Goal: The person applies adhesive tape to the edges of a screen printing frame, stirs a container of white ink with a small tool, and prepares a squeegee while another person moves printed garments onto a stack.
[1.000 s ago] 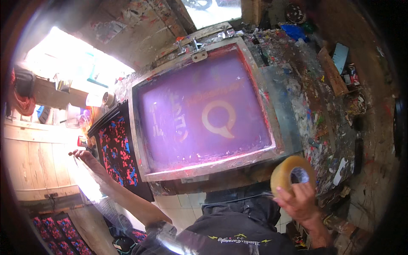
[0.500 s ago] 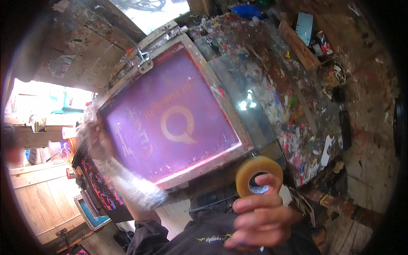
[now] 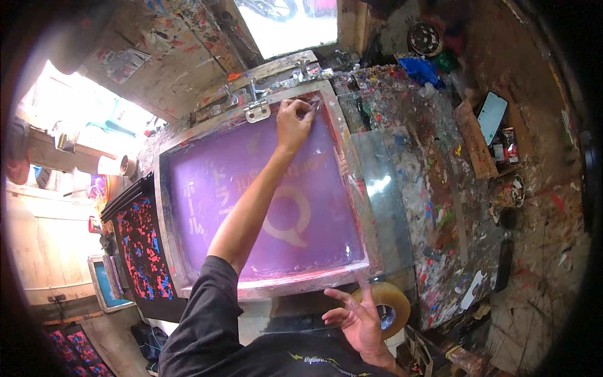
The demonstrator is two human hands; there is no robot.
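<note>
A purple printing screen (image 3: 251,207) in a worn, ink-stained frame lies before me, with pale lettering and a ring-shaped mark on its mesh. Reaching across it, my left hand (image 3: 295,122) pinches at the inner far right corner; a small shiny, clear bit that looks like tape shows at the fingertips. My right hand (image 3: 361,320) is below the near right corner, palm up, its fingers spread and partly blurred. Against that hand hangs a wide roll of clear yellowish tape (image 3: 400,301); how the thumb holds it is hidden.
Metal hinge clamps (image 3: 257,111) hold the screen's far edge. To the right, a glass sheet (image 3: 384,188) lies on a paint-crusted bench (image 3: 433,251), with a phone (image 3: 493,118) in a wooden tray beyond. Black fabric with red and blue blotches (image 3: 143,248) lies left of the screen.
My left hand has moved from the screen's left side to its far right corner. My right hand has dropped slightly and spread its fingers, the index finger now out of the tape roll's hole.
</note>
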